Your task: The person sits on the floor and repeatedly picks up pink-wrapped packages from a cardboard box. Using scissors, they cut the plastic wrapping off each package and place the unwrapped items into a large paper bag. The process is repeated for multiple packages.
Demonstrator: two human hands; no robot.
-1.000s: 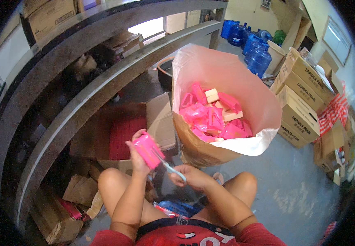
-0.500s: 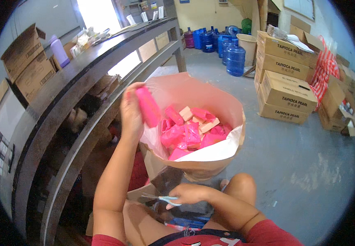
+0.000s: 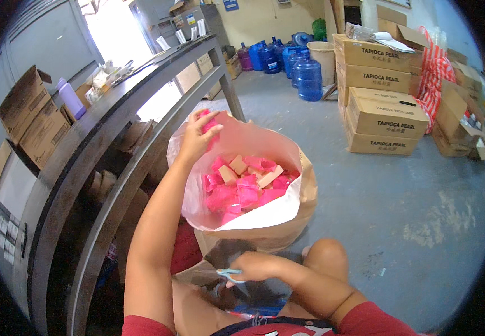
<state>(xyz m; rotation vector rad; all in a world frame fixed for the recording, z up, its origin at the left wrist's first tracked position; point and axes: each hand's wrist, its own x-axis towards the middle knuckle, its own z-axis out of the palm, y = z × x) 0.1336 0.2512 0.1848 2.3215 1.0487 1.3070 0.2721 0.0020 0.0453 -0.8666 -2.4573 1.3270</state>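
Note:
My left hand (image 3: pixel 200 137) is raised at the far left rim of a large brown paper sack (image 3: pixel 303 190) with a white inner lining. Its fingers are closed round a bright pink packet (image 3: pixel 212 143), mostly hidden behind them. Inside the sack lie several more pink packets (image 3: pixel 222 197) mixed with pale peach-coloured blocks (image 3: pixel 269 176). Low in front of my lap, my right hand (image 3: pixel 255 265) grips a pair of scissors (image 3: pixel 231 274) by its light blue handles. The blades are hard to make out against the background.
On the left runs a long dark bench (image 3: pixel 133 84) with a purple bottle (image 3: pixel 71 99) and cardboard boxes (image 3: pixel 32 120). Stacked cartons (image 3: pixel 385 120) stand at the right, near a red-and-white striped bag (image 3: pixel 432 78). Blue water jugs (image 3: pixel 308 78) stand at the back.
My left hand has turned, so the pink packet it holds now sits behind the fingers over the sack's rim. The view has shifted a little; my right hand keeps the scissors low.

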